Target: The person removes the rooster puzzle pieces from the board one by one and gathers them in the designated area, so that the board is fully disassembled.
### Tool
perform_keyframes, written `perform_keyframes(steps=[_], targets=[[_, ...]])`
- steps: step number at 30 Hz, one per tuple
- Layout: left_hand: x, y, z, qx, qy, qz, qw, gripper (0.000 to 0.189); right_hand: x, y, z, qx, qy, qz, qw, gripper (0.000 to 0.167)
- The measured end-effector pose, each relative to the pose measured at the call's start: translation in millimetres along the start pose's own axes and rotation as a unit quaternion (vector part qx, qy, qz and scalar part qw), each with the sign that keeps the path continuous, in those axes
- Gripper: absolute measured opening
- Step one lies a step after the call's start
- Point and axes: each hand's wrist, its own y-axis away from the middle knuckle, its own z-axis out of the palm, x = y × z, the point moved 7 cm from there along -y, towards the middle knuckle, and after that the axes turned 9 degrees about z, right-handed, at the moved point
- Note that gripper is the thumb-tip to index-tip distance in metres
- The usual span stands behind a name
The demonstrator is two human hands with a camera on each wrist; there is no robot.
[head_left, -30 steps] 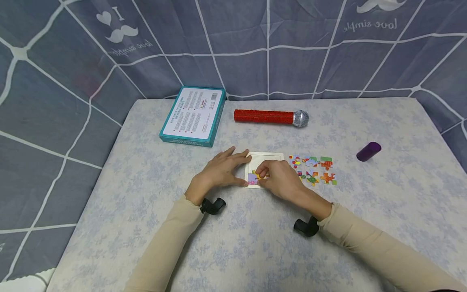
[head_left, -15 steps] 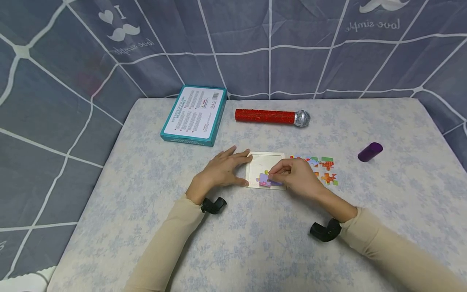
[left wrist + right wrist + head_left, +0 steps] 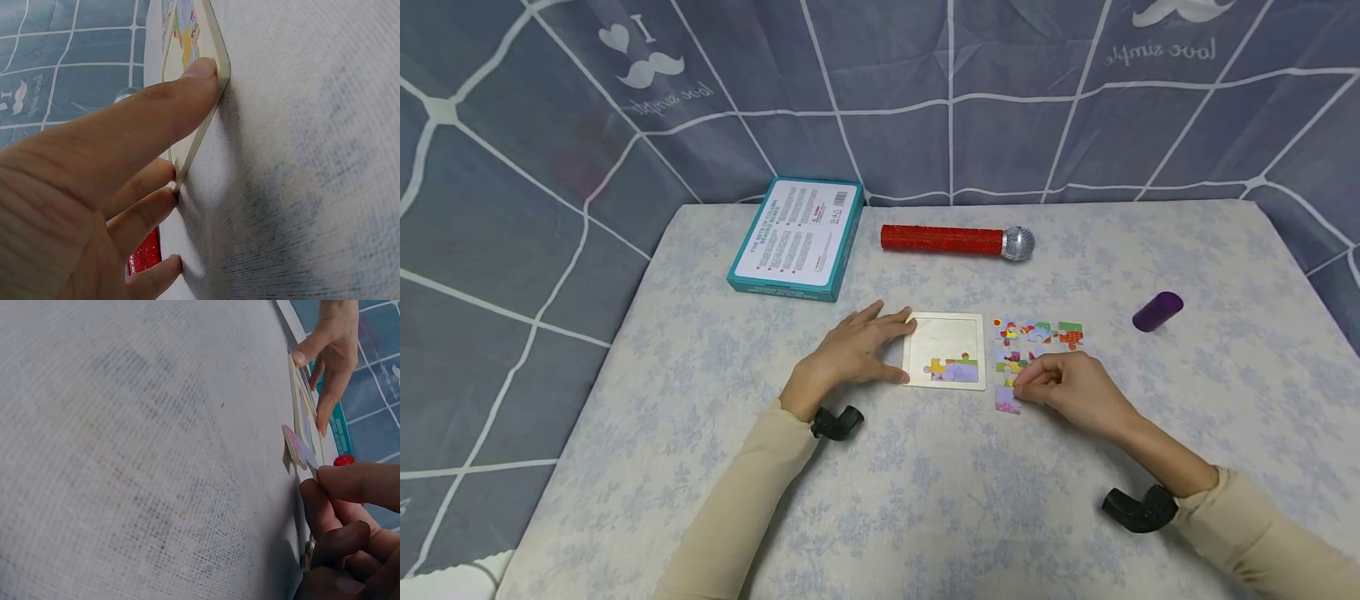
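Observation:
The left hand [image 3: 853,354] spreads over the left side of a small, pale square puzzle tray [image 3: 943,386], its thumb on the near corner and its fingertips at the far one. In the left wrist view, the thumb [image 3: 150,109] presses the rim. Joined purple, yellow and green puzzle pieces [image 3: 962,369] lie along the tray's near right side. Just right of the tray, the right hand [image 3: 1071,392] pinches a purple puzzle piece with pink flowers [image 3: 1007,400] between thumb and forefinger. That piece [image 3: 294,447] is tilted in the right wrist view. Behind it lie loose puzzle pieces [image 3: 1037,333], some hidden by the hand.
A teal box with a white printed panel [image 3: 797,237] lies at the back left. Beside it is a red glittery toy microphone [image 3: 955,240] with a silver head. A purple cylinder [image 3: 1157,312] lies to the right. A tiled-pattern curtain [image 3: 895,150] hangs behind the table.
The right hand has carried the purple flowered piece from the tray's near left corner out past its right side. The left hand has stayed at the tray's left edge.

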Motion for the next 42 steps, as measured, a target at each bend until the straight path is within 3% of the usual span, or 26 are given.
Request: perform_keyframes(steps=[14,28,36,42], targets=[[-0.3,-0.1,0.5,0.002,0.001,-0.002,1.0,0.081,-5.6,2.3,0.6,0.041,0.031,-0.023,0.9984,0.006],[-0.9,-0.5,1.4,0.001,-0.001,0.002,1.0,0.08,-15.2,4.6,0.2,0.047,0.057,-0.051,0.996,0.009],[-1.7,-0.3,1.5,0.001,-0.004,0.001,1.0,0.081,-35.0,-1.0,-4.2,0.061,0.041,-0.074,0.9945,0.005],[-1.5,-0.3,1.4,0.0,-0.002,-0.002,1.0,0.08,-53.0,-10.8,12.3,0.053,0.054,-0.091,0.993,0.014]])
